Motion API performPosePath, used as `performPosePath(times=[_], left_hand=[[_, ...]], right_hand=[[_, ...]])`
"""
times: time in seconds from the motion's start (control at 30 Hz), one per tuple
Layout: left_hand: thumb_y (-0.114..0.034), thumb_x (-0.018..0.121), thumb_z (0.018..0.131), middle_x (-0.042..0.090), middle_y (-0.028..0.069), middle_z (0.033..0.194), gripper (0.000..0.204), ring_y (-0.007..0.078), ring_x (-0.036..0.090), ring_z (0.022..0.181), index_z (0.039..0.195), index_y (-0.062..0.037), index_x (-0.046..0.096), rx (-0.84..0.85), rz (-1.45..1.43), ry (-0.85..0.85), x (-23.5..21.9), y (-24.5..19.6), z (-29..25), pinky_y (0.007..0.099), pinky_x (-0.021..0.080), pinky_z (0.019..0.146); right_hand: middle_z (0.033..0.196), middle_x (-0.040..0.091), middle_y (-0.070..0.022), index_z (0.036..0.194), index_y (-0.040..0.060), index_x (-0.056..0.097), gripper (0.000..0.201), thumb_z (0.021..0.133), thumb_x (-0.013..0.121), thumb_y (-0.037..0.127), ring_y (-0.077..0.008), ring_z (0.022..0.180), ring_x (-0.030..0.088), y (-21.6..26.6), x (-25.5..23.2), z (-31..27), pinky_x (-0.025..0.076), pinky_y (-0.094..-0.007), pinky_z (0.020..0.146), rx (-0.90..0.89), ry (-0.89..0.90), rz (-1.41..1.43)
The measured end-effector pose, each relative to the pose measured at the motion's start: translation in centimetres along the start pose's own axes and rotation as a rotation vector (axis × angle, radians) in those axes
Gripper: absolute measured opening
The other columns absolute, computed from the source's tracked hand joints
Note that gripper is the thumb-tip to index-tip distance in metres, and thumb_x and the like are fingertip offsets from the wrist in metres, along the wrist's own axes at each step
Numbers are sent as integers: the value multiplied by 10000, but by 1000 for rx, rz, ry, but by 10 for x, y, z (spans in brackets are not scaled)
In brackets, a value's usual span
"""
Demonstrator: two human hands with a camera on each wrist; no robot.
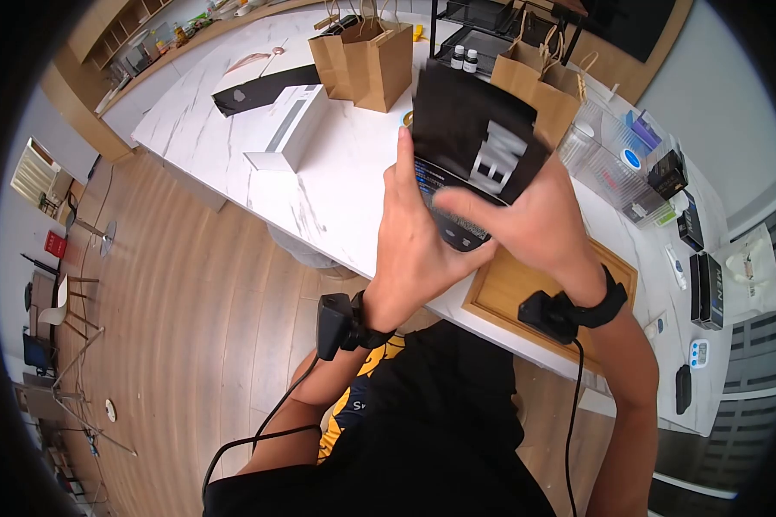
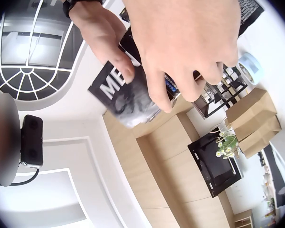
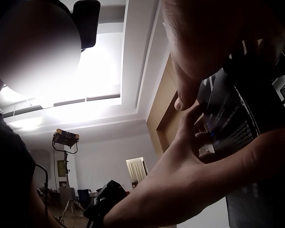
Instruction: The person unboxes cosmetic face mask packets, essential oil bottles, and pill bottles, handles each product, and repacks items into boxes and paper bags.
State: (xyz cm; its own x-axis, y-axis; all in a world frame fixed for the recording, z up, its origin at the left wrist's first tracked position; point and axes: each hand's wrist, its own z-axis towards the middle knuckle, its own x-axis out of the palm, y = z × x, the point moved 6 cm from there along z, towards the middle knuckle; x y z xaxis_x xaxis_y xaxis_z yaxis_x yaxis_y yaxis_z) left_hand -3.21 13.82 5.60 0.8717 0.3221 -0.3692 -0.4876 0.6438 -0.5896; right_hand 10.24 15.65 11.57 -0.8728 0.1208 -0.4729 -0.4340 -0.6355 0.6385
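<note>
A black box (image 1: 457, 121) with large white "MEN" lettering is held up over the table's front edge, tilted. My left hand (image 1: 409, 237) grips its lower left side, with the index finger stretched along the edge. From the right, my right hand (image 1: 543, 224) holds the box with its thumb across the front; its other fingers are hidden behind. In the left wrist view, the left hand's fingers (image 2: 156, 90) curl over the box and the right thumb presses near the letters. Small print covers a face of the box (image 3: 232, 114) in the right wrist view.
Below the hands lies a wooden tray (image 1: 526, 289). A white box (image 1: 291, 129) and a brown paper bag (image 1: 366, 65) stand at the back left. To the right are a clear organizer (image 1: 599, 159), several black boxes (image 1: 707, 293) and a small timer (image 1: 699, 353).
</note>
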Motion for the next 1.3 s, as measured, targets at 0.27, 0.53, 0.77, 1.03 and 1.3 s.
performPosePath(times=[0.27, 0.53, 0.77, 1.03, 1.3], left_hand=[[-196, 930, 561, 462, 257, 1234, 1365, 398, 526, 1094, 1533, 76, 10, -70, -82, 3, 4, 5, -5, 430, 466, 946], [-228, 960, 553, 438, 241, 1279, 1389, 385, 529, 1113, 1533, 72, 23, -47, -43, -19, 3, 8, -11, 425, 466, 959], [-249, 931, 687, 499, 205, 1323, 1220, 267, 540, 1213, 1542, -24, 90, -60, -308, 50, -6, 14, -5, 391, 421, 1043], [-155, 742, 909, 531, 103, 1175, 546, 155, 542, 1069, 1303, -14, 392, -274, -694, 19, 6, 42, -5, 318, 443, 953], [-185, 845, 790, 463, 160, 1279, 860, 223, 502, 1172, 1410, -4, 276, -227, -592, -32, 0, 30, -8, 369, 388, 1038]], right_hand=[[1219, 615, -149, 1332, 38, 534, 755, 716, 886, 298, -324, 1130, 596, 12, -28, -17, 481, -399, 935, -106, -121, -33], [1023, 648, -125, 900, 22, 708, 185, 895, 709, 206, -302, 871, 651, 8, -12, -16, 513, -354, 727, -179, 105, -284], [1011, 650, -113, 1106, 38, 647, 369, 896, 735, 328, -217, 785, 633, -3, -37, -27, 518, -359, 716, 166, -211, -50], [788, 636, -81, 1050, -22, 657, 358, 1021, 578, 326, -142, 765, 591, -55, -23, -51, 442, -275, 642, 446, 102, 0], [1001, 664, -114, 1160, 7, 694, 244, 962, 637, 137, -187, 900, 643, -10, -17, -33, 506, -298, 810, 75, -78, 233]])
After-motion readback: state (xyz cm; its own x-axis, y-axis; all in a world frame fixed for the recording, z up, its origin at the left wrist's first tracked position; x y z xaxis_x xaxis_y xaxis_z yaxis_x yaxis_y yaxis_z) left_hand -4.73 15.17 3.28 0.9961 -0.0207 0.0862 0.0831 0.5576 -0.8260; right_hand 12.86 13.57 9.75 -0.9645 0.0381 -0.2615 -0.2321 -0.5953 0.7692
